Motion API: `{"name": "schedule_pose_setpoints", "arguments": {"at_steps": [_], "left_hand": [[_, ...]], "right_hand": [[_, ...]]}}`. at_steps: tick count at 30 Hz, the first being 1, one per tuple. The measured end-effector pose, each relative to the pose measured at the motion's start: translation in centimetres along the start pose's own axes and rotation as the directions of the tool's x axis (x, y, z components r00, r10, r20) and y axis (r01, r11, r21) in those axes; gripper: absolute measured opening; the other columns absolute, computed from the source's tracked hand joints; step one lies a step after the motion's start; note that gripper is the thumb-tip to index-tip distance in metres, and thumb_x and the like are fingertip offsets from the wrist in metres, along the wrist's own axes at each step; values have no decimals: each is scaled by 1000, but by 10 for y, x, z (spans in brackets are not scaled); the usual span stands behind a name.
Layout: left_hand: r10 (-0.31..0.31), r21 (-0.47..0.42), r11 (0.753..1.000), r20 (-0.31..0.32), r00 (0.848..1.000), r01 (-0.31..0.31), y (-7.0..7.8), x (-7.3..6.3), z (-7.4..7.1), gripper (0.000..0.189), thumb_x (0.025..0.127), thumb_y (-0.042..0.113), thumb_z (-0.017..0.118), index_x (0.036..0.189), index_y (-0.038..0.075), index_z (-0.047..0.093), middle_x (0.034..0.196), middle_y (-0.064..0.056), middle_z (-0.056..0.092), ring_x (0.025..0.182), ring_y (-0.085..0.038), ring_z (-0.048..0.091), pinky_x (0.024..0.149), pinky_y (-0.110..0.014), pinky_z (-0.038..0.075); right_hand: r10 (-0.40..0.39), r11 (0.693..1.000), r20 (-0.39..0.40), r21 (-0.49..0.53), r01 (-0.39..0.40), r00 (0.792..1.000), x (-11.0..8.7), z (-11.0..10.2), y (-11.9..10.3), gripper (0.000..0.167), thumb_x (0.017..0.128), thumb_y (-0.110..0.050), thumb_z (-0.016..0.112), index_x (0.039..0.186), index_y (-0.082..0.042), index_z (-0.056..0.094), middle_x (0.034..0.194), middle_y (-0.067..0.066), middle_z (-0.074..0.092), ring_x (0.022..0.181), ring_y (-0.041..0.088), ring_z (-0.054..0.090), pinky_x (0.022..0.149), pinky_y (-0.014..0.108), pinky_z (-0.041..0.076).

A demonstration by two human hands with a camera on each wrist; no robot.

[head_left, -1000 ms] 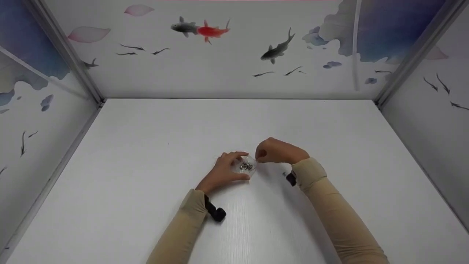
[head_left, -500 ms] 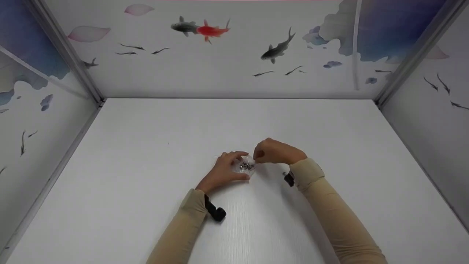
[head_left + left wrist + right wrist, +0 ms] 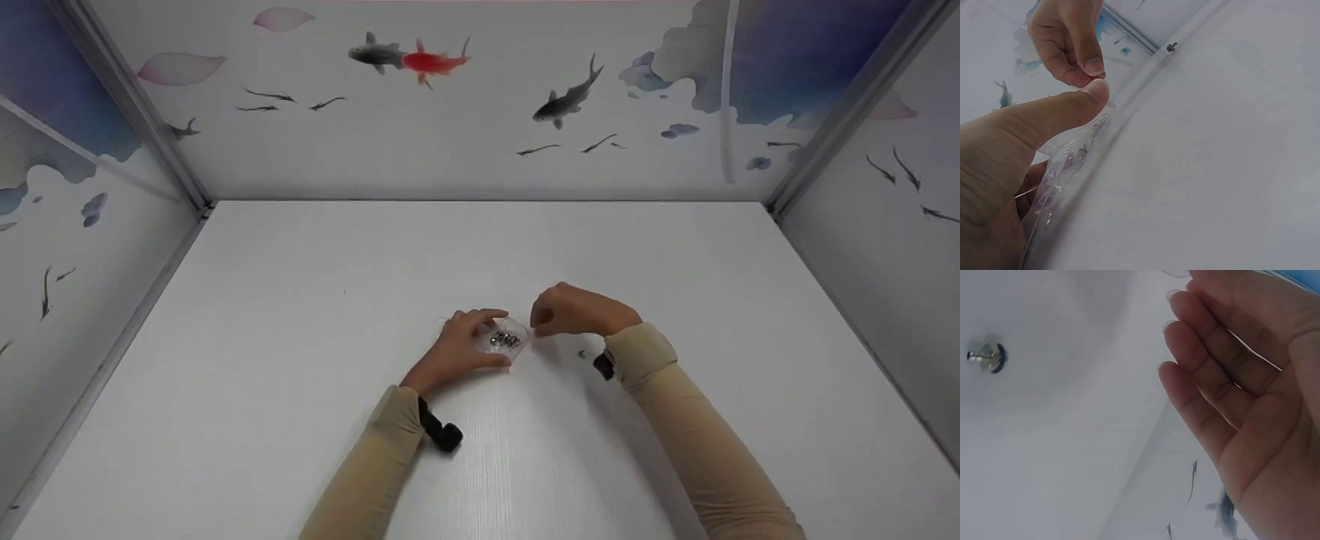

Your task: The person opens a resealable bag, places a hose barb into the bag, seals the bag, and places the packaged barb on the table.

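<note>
A clear, crinkled plastic bag [image 3: 517, 330] with several small shiny metal pieces [image 3: 505, 340] in it lies in the middle of the white table. My left hand [image 3: 463, 343] holds it from the left, thumb on the near side and fingers curled round the far side. In the left wrist view, the thumb overlaps the top of the bag [image 3: 1064, 169]. My right hand [image 3: 581, 309] pinches the bag's right edge between thumb and forefinger, its other fingers bent loosely. A bit of clear plastic [image 3: 1176, 272] shows by those fingertips in the right wrist view.
One small metal fitting with a dark ring [image 3: 988, 357] lies loose on the table, beneath the right wrist. White panels [image 3: 480, 165] printed with fish enclose the table at the back and both sides. A black wrist camera [image 3: 448, 437] sits at the left sleeve.
My right hand has shifted slightly left and then back to the right, and the bag's right edge reaches a little farther right. The left hand stays in place.
</note>
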State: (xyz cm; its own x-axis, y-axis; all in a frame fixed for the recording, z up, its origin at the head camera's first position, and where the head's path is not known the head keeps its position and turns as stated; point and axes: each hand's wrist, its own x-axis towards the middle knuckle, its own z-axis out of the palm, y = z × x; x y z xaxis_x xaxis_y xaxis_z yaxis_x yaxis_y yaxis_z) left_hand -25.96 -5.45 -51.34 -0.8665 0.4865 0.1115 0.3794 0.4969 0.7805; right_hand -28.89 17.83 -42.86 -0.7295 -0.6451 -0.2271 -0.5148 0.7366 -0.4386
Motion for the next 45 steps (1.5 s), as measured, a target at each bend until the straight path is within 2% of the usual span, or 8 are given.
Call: {"name": "schedule_pose_setpoints", "arguments": {"at_steps": [12,18,25,36,45], "left_hand": [[-1,1,1000,-8,1000,1,0,-1,0,74,73,41,82,138,23,51,119,0,60,102,-18,43,95,-39,30],[-1,6,1000,-7,1000,1,-2,0,1,75,73,42,82,138,25,50,119,2,59,101,-17,43,93,-38,31],[-2,1,1000,-7,1000,2,-1,-1,0,74,73,42,82,138,25,51,119,1,59,103,-18,43,96,-39,31],[6,-28,1000,-3,1000,-7,-1,-2,0,74,73,41,82,138,22,51,118,1,59,100,-18,42,94,-39,29],[16,-8,1000,-7,1000,-16,-2,0,0,75,73,42,82,138,22,51,118,0,60,99,-17,42,93,-37,30]], "right_hand": [[131,990,67,43,-134,989,-21,0,20,9,85,-17,73,94,-14,74,89,-2,70,75,11,60,73,32,51],[180,982,71,48,-183,981,-30,1,26,12,82,-21,76,94,-17,74,88,-6,68,76,10,58,72,29,49],[194,980,75,36,-197,978,-37,3,35,15,79,-21,78,92,-17,72,92,-4,68,83,12,57,76,31,48],[267,961,130,40,-274,955,-42,7,40,10,82,-21,76,88,-18,69,94,-2,64,87,16,55,81,37,47],[238,970,113,24,-242,965,-43,8,40,4,84,-18,74,84,-19,70,92,-4,65,85,15,53,78,34,46]]}}
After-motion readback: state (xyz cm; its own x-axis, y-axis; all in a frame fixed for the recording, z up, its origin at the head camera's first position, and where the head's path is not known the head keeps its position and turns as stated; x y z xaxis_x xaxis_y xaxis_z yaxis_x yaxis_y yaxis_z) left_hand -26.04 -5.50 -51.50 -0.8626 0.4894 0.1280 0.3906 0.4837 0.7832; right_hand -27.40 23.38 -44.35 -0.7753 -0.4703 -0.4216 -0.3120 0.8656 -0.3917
